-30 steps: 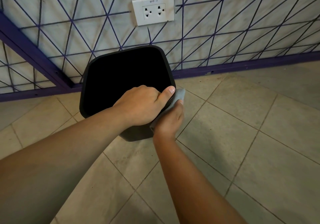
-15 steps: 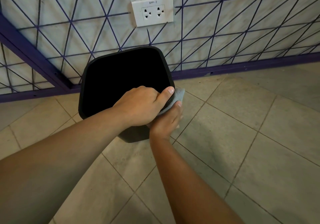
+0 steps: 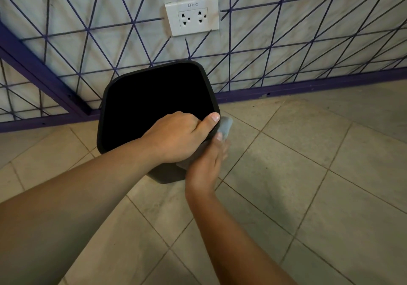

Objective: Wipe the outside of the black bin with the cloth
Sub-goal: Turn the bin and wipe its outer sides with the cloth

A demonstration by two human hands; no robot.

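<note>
Beige floor tiles (image 3: 286, 174) fill the lower view, and beyond both hands a pale wall (image 3: 308, 31) crossed with purple lines rises behind a purple baseboard (image 3: 308, 86). Under the left hand (image 3: 176, 139) stands the black bin (image 3: 154, 99), upright on the floor close to the wall, its open mouth dark. That left hand is clamped over the near right corner of the rim, fingers curled inside, thumb laid along the outer edge. Just below and to its right, the right hand (image 3: 207, 163) presses the grey cloth (image 3: 224, 126) flat against the bin's outer right side, fingers pointing up toward the rim; its edges are blurred. One end of the cloth peeks out past the fingertips beside the left thumb. Well above both hands, a white double socket (image 3: 192, 15) sits on the wall.
</note>
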